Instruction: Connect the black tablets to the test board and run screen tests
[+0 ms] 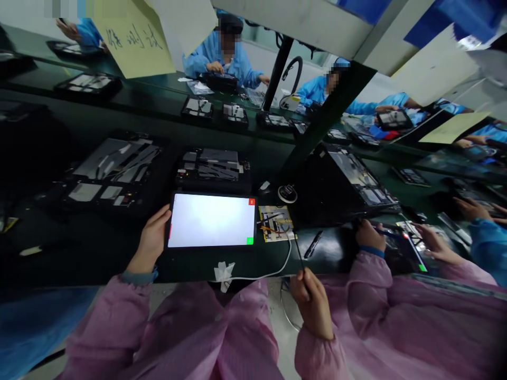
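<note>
A tablet (211, 220) with a lit white screen lies flat on the dark green bench in front of me. My left hand (150, 240) grips its left edge, thumb on the bezel. My right hand (312, 301) is closed on a thin black stylus (299, 253) that points up toward a small yellow circuit board (276, 223) beside the tablet's right edge. A white cable (273, 272) runs from the board along the bench edge.
Black trays of tablet parts (114, 171) (214, 166) sit behind the tablet. A black pen (312, 244) lies right of the board. A co-worker in a pink sleeve (396, 285) works on another device to my right. People in blue work across the bench.
</note>
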A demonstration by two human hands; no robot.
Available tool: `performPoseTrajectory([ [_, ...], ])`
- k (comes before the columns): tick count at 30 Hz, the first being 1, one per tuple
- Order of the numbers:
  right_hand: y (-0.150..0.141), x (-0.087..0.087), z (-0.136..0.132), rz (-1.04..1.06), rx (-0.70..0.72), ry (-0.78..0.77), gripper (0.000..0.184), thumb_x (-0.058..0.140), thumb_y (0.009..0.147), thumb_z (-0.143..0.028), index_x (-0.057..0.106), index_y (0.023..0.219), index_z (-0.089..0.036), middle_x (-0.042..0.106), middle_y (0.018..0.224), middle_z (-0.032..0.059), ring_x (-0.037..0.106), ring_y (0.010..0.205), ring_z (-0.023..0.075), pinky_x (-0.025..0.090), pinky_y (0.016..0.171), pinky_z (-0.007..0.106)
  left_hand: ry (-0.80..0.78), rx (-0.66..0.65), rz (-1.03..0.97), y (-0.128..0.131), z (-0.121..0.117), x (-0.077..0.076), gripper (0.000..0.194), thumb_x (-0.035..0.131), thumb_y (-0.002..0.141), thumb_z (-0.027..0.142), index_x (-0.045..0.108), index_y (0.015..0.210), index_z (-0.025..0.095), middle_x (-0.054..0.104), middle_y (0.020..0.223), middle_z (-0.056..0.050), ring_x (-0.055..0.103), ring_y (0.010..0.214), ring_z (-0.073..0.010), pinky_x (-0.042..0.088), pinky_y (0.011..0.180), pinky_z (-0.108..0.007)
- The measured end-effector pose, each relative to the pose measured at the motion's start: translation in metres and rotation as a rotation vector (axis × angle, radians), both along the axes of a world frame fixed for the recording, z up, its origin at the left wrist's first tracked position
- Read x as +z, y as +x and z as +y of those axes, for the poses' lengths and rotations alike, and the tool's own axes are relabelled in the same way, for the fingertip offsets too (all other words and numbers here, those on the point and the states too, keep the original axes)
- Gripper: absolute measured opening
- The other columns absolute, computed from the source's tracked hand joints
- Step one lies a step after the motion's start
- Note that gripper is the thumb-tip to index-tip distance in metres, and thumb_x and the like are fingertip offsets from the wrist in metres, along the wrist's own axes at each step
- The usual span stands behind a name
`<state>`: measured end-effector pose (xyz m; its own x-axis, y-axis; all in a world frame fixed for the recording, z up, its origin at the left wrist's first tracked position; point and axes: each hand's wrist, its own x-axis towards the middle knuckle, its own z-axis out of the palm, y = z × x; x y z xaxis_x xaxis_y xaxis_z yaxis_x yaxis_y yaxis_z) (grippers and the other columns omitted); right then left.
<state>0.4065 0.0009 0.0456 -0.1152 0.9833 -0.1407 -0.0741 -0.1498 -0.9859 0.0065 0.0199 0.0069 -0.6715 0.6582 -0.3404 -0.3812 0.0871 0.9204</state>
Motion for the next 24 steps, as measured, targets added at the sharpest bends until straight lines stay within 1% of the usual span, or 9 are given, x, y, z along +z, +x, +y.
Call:
performPoseTrajectory([
  [3, -0.026, 0.018, 0.027, 0.253, -0.017, 0.077, 0.024, 0.049, 0.091, -0.043, 0.049, 0.076, -0.024, 0.012, 0.051, -0.0112, 0.014, 0.043, 0.0097, 0.026, 0.042, 0.021, 0.018, 0.02, -0.026, 0.002, 0.001, 0.002, 0.039, 0.076, 0.066, 0.037, 0.072, 0.102, 0.023, 0.074, 0.107, -0.005, 0.054, 0.125, -0.0324, 0.053, 0.097, -0.041],
  [5, -0.048, 0.021, 0.048, 0.213, -0.004, 0.157, 0.019, 0.052, 0.09, -0.04, 0.05, 0.079, -0.024, 0.021, 0.051, -0.01, 0.024, 0.044, 0.0101, 0.03, 0.045, 0.022, 0.033, 0.037, -0.044, 0.003, 0.001, 0.003, 0.034, 0.075, 0.066, 0.033, 0.072, 0.099, 0.024, 0.075, 0.104, -0.003, 0.053, 0.126, -0.0311, 0.053, 0.097, -0.04],
  [7, -0.069, 0.017, 0.065, 0.013, 0.047, 0.234, 0.017, 0.052, 0.09, -0.038, 0.054, 0.083, -0.023, 0.04, 0.055, -0.0062, 0.042, 0.051, 0.0115, 0.038, 0.053, 0.024, 0.048, 0.05, -0.063, 0.003, 0.001, 0.003, 0.032, 0.075, 0.066, 0.029, 0.072, 0.097, 0.025, 0.075, 0.103, -0.002, 0.055, 0.125, -0.0293, 0.052, 0.098, -0.037],
  [10, -0.082, 0.001, 0.076, -0.489, 0.025, 0.38, 0.021, 0.048, 0.092, -0.037, 0.06, 0.091, -0.02, 0.06, 0.07, 0.0018, 0.056, 0.065, 0.0162, 0.044, 0.063, 0.029, 0.002, 0.057, -0.074, 0.004, 0.001, 0.005, 0.034, 0.074, 0.068, 0.028, 0.072, 0.101, 0.023, 0.075, 0.101, -0.003, 0.061, 0.117, -0.0285, 0.052, 0.097, -0.038],
  [14, -0.057, -0.019, 0.06, -1.055, -0.168, 0.624, 0.024, 0.043, 0.093, -0.031, 0.062, 0.101, -0.018, 0.066, 0.088, 0.0113, 0.059, 0.082, 0.0252, 0.046, 0.072, 0.038, -0.063, 0.081, -0.054, 0.006, 0.002, 0.007, 0.036, 0.074, 0.07, 0.031, 0.071, 0.105, 0.02, 0.074, 0.109, -0.006, 0.062, 0.115, -0.0286, 0.048, 0.1, -0.038],
  [16, -0.041, -0.017, 0.052, -1.179, -0.156, 0.741, 0.024, 0.044, 0.093, -0.03, 0.062, 0.103, -0.018, 0.065, 0.098, 0.0145, 0.058, 0.091, 0.0293, 0.046, 0.079, 0.044, -0.071, 0.082, -0.026, 0.008, 0.002, 0.008, 0.036, 0.073, 0.071, 0.033, 0.071, 0.105, 0.02, 0.071, 0.116, -0.007, 0.06, 0.118, -0.0286, 0.046, 0.102, -0.038],
  [18, -0.04, -0.003, 0.054, -1.176, -0.108, 0.832, 0.024, 0.044, 0.094, -0.03, 0.06, 0.107, -0.019, 0.063, 0.106, 0.015, 0.057, 0.099, 0.0305, 0.046, 0.083, 0.046, -0.061, 0.057, -0.003, 0.009, 0.003, 0.008, 0.039, 0.073, 0.071, 0.035, 0.071, 0.106, 0.02, 0.069, 0.119, -0.008, 0.059, 0.119, -0.0293, 0.045, 0.101, -0.038],
  [21, -0.088, 0.033, 0.076, -1.014, 0.074, 0.94, 0.025, 0.044, 0.095, -0.029, 0.058, 0.114, -0.022, 0.062, 0.11, 0.0115, 0.057, 0.105, 0.0271, 0.047, 0.088, 0.043, 0.008, -0.038, 0.016, 0.009, 0.005, 0.009, 0.043, 0.076, 0.067, 0.033, 0.07, 0.108, 0.02, 0.07, 0.118, -0.009, 0.061, 0.115, -0.0308, 0.048, 0.096, -0.038],
  [24, -0.182, 0.06, 0.112, -0.886, 0.403, 1.066, 0.029, 0.043, 0.095, -0.024, 0.058, 0.12, -0.022, 0.063, 0.111, 0.01, 0.057, 0.108, 0.0246, 0.046, 0.094, 0.041, 0.088, -0.112, 0.062, 0.009, 0.007, 0.01, 0.042, 0.074, 0.068, 0.032, 0.07, 0.108, 0.02, 0.07, 0.115, -0.01, 0.062, 0.111, -0.031, 0.049, 0.092, -0.038],
])
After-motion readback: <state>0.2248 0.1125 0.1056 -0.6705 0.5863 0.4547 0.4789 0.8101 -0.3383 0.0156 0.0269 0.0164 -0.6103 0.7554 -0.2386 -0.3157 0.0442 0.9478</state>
